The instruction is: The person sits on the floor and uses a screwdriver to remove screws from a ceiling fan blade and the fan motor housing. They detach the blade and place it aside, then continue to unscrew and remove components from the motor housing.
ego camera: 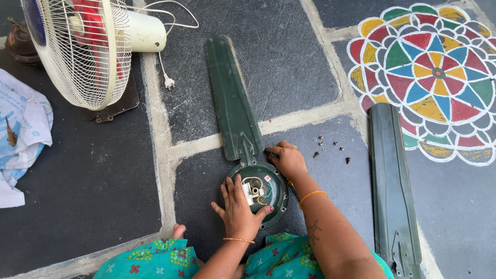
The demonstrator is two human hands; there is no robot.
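Dark stone slabs with pale joints are making up the floor (93, 175), and a many-coloured flower pattern (433, 77) is showing painted on it, up and to the right of the hands. Her left hand (238, 206) is lying spread and flat, fingers apart, pressing on the near left part of a round dark green fan motor (271, 199); it is gripping nothing. Her right hand (288, 159) is resting at the motor's far right rim with the fingers curled down; whether they are pinching something there cannot be told. The motor is sitting on the floor between both hands, its open middle showing white parts and red, green and white wires. One green blade (231, 98) is reaching away from the motor, beyond the hands. A second loose blade (392, 191) is lying well to the right of the right forearm. Small screws (330, 147) are lying scattered just right of the right hand. A white table fan (85, 49) is lying far off to the upper left.
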